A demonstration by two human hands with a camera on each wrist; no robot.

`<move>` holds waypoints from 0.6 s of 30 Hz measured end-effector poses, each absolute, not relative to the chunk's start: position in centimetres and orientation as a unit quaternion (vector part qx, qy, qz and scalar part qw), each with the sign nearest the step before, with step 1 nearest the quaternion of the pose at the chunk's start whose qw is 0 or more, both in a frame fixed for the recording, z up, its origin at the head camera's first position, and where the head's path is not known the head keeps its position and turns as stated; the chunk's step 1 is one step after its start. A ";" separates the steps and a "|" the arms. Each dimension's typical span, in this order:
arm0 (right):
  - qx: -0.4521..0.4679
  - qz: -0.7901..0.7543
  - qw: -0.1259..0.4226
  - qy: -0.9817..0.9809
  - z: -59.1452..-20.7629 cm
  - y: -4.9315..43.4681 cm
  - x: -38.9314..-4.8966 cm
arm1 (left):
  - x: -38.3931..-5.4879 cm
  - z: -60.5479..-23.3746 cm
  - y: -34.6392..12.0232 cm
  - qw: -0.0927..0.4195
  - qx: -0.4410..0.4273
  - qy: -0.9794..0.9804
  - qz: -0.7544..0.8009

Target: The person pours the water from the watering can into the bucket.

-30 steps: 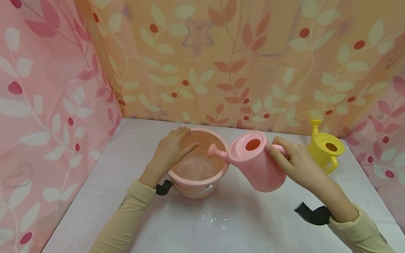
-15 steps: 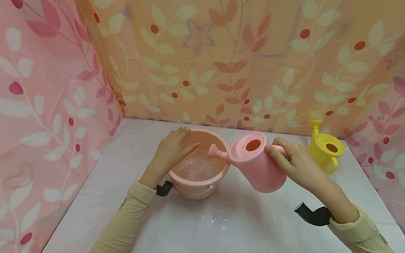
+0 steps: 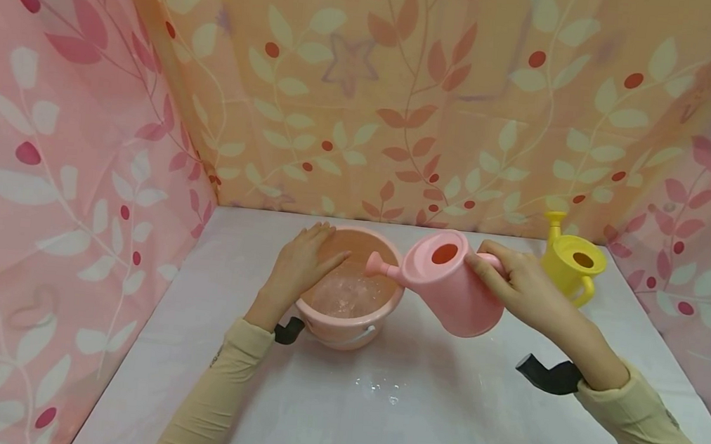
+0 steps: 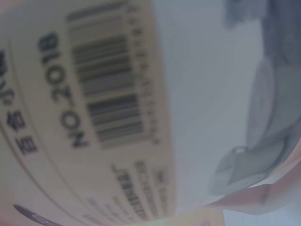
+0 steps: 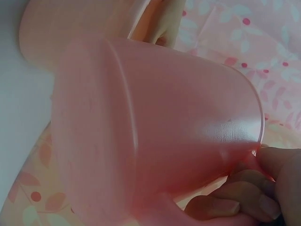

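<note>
My right hand [image 3: 512,278] grips the handle of a pink watering can [image 3: 457,294] and tips it left, its rose over the bucket. In the right wrist view, fingers [image 5: 244,195] curl round the can's handle. The pink bucket [image 3: 349,331] stands on the table with rippling water [image 3: 345,295] inside. My left hand [image 3: 297,266] lies along the bucket's left rim, fingers extended and thumb stretched over the opening. Close up in the left wrist view is the bucket's side with a barcode label [image 4: 110,84].
A yellow watering can [image 3: 570,262] stands at the back right of the white table [image 3: 426,426]. Water drops [image 3: 379,388] lie on the table in front of the bucket. Floral curtains [image 3: 404,99] close off the back and both sides.
The ripples on the bucket's water have shifted and show more splashing. Both hands and the pink watering can have stayed nearly still.
</note>
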State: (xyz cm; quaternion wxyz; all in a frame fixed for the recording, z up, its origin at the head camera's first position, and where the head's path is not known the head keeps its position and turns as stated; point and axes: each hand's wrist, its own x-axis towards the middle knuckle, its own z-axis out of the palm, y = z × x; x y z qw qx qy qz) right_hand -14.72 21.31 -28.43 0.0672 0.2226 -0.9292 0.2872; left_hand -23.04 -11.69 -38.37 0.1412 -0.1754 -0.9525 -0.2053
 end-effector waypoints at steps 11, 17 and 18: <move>0.219 0.287 0.062 -0.930 -28.4 21.4 -14.8 | -22.9 -38.3 -11.7 0.144 -0.179 -0.952 -0.203; 0.220 0.285 0.062 -0.931 -28.4 21.3 -14.8 | -22.9 -38.3 -11.7 0.143 -0.178 -0.952 -0.205; 0.219 0.284 0.060 -0.931 -28.3 21.2 -14.8 | -22.9 -38.3 -11.7 0.144 -0.179 -0.952 -0.204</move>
